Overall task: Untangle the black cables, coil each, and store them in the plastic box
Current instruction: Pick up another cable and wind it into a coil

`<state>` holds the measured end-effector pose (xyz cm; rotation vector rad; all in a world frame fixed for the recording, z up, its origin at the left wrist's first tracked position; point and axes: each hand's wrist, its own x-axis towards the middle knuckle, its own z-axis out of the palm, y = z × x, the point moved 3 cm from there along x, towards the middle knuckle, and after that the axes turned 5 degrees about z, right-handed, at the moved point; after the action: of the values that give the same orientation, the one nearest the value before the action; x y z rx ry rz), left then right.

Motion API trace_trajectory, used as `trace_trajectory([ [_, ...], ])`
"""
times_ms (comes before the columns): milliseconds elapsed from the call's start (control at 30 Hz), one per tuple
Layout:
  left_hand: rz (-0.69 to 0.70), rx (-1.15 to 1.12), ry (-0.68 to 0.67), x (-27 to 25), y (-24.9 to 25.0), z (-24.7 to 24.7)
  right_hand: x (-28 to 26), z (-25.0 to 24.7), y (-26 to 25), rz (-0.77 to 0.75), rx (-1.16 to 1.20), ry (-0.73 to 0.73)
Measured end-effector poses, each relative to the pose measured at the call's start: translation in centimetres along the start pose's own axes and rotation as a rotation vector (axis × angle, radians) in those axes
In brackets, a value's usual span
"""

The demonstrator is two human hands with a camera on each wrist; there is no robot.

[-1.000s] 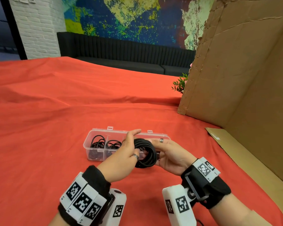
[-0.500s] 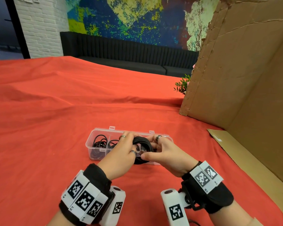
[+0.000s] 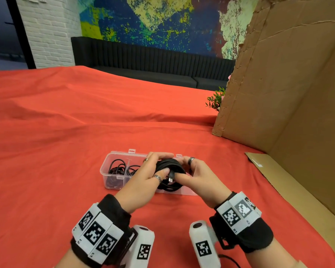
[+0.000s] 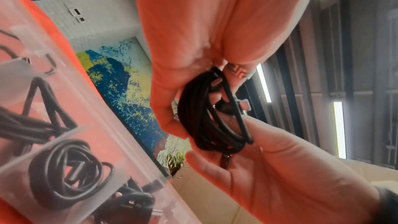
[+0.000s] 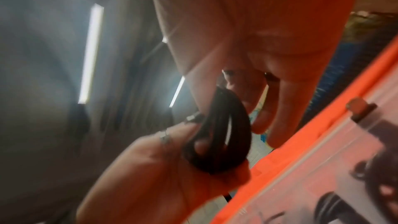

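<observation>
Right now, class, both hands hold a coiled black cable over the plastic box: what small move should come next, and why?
Probably lower the coiled cable into the plastic box at its right end. Both the left hand and the right hand grip it just above the box, and the box's left compartments already hold cables.

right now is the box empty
No, the box already has black cables in its left compartments, while both hands hold another coil above it.

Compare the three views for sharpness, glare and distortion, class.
Head view: sharp, evenly lit, wide-angle bending at the cardboard. Left wrist view: coiled cable fairly crisp, plastic box hazy. Right wrist view: motion-blurred throughout, ceiling lights flaring.
</observation>
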<state>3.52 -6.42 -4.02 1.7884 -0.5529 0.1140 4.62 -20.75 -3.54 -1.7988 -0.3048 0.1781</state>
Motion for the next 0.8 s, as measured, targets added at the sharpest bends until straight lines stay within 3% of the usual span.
trace_trajectory([
  [133,-0.061,-0.156,0.062,0.0,-0.3,-0.1,-0.4,-0.3,-0.7,-0.22,-0.281,0.316],
  [233,-0.099,-0.225,0.068,0.1,-0.3,-0.1,-1.0,0.1,-1.4,-0.534,-0.632,0.369],
  [333,-0.118,-0.269,0.06,0.1,-0.1,-0.2,-0.8,0.4,-1.3,-0.681,-0.837,0.38],
  [600,-0.212,-0.472,0.123,0.2,-0.8,-0.5,-0.7,1.6,-1.9,-0.79,-0.972,0.436],
  [800,-0.243,-0.469,0.156,0.2,-1.2,-0.3,-0.9,1.1,-1.2,-0.764,-0.638,0.414],
])
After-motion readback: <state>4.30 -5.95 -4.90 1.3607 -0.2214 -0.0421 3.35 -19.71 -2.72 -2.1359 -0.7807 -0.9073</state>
